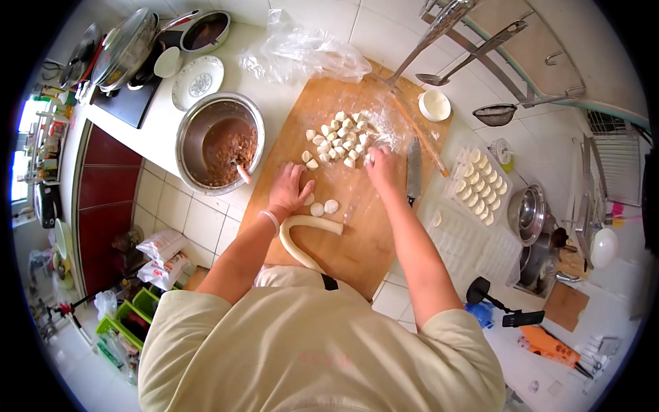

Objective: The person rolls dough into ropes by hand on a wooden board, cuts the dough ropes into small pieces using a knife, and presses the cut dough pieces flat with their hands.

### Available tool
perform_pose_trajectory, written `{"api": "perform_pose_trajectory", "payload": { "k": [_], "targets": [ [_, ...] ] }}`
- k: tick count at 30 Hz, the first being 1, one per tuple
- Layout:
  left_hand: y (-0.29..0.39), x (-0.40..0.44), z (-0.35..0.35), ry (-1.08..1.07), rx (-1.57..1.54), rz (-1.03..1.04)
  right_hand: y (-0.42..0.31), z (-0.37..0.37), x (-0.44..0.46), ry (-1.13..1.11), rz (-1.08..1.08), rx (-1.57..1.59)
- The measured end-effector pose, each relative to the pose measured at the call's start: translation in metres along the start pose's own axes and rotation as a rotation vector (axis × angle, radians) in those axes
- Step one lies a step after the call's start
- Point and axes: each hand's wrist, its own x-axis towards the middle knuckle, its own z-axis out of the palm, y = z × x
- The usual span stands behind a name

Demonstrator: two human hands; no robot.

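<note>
On the wooden board, a heap of small floured dough pieces lies near the middle. My left hand rests on the board at its left side, fingers spread, beside a few flattened dough rounds. My right hand is at the right edge of the heap, its fingers closed round a small dough piece. A curved rope of dough lies near the front edge. To the right of my right hand is a knife, and beyond it a rolling pin.
A metal bowl of filling stands left of the board, with a patterned plate behind it. A plastic bag lies at the back. A white cup and a tray of dumplings are on the right. Utensils hang above.
</note>
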Motion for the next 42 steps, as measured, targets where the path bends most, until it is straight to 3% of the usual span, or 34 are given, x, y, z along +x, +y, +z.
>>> {"api": "perform_pose_trajectory", "payload": {
  "k": [1, 3, 4, 6, 13, 18, 20, 30, 32, 38, 42],
  "targets": [
    [0.001, 0.0, -0.001, -0.017, -0.011, -0.015, 0.007, 0.006, -0.012, -0.009, 0.002, -0.001],
    [0.0, 0.0, -0.002, -0.026, -0.007, -0.023, 0.02, 0.017, -0.04, -0.041, 0.351, 0.54],
    [0.0, 0.0, -0.001, -0.027, 0.0, -0.018, 0.028, 0.019, -0.055, -0.046, 0.365, 0.539],
    [0.002, 0.0, -0.002, -0.027, 0.007, -0.014, 0.038, 0.015, -0.077, 0.204, 0.127, 0.394],
    [-0.003, 0.0, 0.006, -0.016, 0.03, -0.002, 0.004, 0.003, -0.076, 0.233, 0.135, 0.073],
    [-0.001, 0.0, 0.004, 0.016, 0.07, 0.031, 0.022, 0.033, -0.078, 0.318, 0.115, 0.095],
    [0.0, 0.0, 0.003, 0.012, 0.059, 0.02, 0.026, 0.034, -0.086, 0.388, 0.01, 0.055],
    [-0.004, 0.0, 0.007, 0.014, 0.06, 0.033, 0.019, 0.021, -0.092, 0.331, 0.17, 0.18],
    [-0.003, 0.0, 0.006, 0.01, 0.05, 0.023, 0.015, 0.014, -0.088, 0.205, 0.163, 0.042],
    [-0.005, -0.002, 0.007, 0.008, 0.062, 0.028, -0.006, 0.036, -0.055, 0.231, 0.084, -0.297],
    [0.0, -0.001, 0.005, -0.018, 0.031, -0.04, -0.005, 0.03, -0.048, 0.202, 0.087, -0.332]
  ]
}}
